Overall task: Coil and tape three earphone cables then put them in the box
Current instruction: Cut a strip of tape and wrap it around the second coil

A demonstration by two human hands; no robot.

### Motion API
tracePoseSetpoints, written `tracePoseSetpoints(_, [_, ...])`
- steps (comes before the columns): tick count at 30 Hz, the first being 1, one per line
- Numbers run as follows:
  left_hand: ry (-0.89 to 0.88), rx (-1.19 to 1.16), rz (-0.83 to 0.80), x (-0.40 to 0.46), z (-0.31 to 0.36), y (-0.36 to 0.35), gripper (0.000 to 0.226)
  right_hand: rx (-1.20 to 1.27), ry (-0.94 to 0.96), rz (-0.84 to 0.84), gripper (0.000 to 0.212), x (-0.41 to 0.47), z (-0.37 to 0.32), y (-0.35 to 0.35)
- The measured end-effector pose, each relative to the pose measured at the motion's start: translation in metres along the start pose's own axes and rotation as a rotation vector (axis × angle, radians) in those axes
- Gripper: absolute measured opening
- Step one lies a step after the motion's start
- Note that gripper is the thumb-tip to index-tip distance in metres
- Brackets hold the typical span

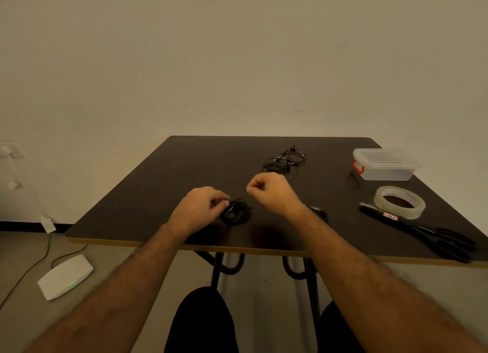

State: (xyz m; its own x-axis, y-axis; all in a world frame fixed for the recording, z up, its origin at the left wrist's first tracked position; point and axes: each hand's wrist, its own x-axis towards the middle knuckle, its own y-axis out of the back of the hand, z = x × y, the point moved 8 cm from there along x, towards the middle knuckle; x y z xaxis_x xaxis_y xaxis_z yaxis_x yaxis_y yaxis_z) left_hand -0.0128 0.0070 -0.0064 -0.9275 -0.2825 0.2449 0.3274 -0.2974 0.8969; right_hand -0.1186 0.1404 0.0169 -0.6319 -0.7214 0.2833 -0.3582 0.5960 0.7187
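A dark worktop (158,194) with a pale edge is standing against a plain wall. Along its right side a roll of clear tape (399,201) is lying flat, with black scissors (433,238) just beside it nearer the front edge, blades pointing toward the middle of the worktop. Behind the tape, at the far right corner, a clear plastic box (384,164) with a red latch is sitting with its lid on. On the floor to the left a white device (64,276) is showing a small green light, a thin cord running away from it.

Nothing is lying between the hands and the box; the tape and scissors are sitting well apart from the hands, off to the right.

A coiled black earphone cable (235,212) is lying on the worktop near the front edge, its loops bunched into a rough ring with loose strands sticking out. The left hand (200,207) is pinching the coil's left side with curled fingers. The right hand (272,191) is hanging above and to the right of it, fingers curled with thumb and forefinger pressed together; whether that grip is holding anything cannot be told. A second dark cable bundle (318,212) is partly hidden behind the right wrist. A loose, tangled cable (285,160) is lying farther back, toward the centre.
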Motion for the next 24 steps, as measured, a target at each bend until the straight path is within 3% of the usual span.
tracePoseSetpoints(4, [0.019, -0.073, 0.154, 0.008, 0.01, 0.014, 0.023, 0.023, -0.033, 0.079, 0.009, 0.001, 0.007, 0.022])
tracePoseSetpoints(14, [-0.152, -0.163, 0.183, 0.048, 0.136, -0.007, 0.019, -0.316, -0.242, 0.075, 0.011, -0.046, 0.084, 0.147])
tracePoseSetpoints(19, [-0.174, -0.217, 0.084, 0.075, 0.213, -0.053, 0.02, -0.494, -0.552, 0.086, 0.011, -0.116, 0.165, 0.224])
tracePoseSetpoints(24, [-0.087, -0.218, -0.039, 0.102, 0.273, -0.112, 0.022, -0.573, -0.66, -0.016, 0.015, -0.164, 0.199, 0.247])
